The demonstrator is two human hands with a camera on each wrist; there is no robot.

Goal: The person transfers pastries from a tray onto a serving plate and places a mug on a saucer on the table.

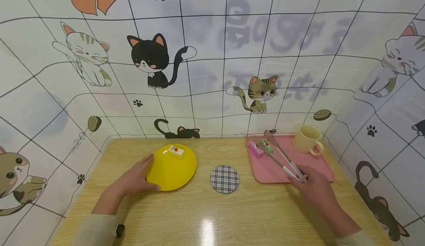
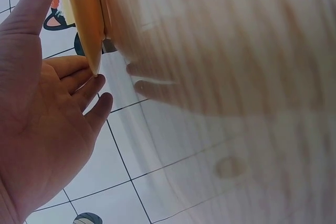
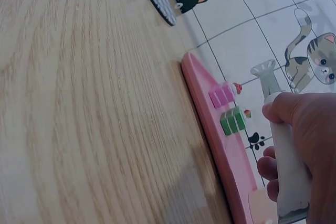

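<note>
My left hand [image 1: 137, 177] holds the left rim of a yellow plate [image 1: 169, 177], the thumb at the near edge and the fingers farther back. Toward the back of the plate lies a white toy cake slice [image 1: 176, 152] with a red topping. Metal tongs [image 1: 286, 157] with white grips are held in my right hand [image 1: 315, 187]. Their arms are spread apart, and their tips reach above a pink tray [image 1: 282, 177]. A pink-purple toy cake slice [image 1: 255, 151] and a green one [image 3: 232, 120] sit on the tray, partly covered by the tongs in the head view.
A pale yellow mug [image 1: 306, 139] stands at the tray's back right corner. Between plate and tray lies a round checked coaster [image 1: 224, 179]. A cat-patterned sheet [image 1: 206, 72] rises behind and beside the wooden table [image 1: 186, 216].
</note>
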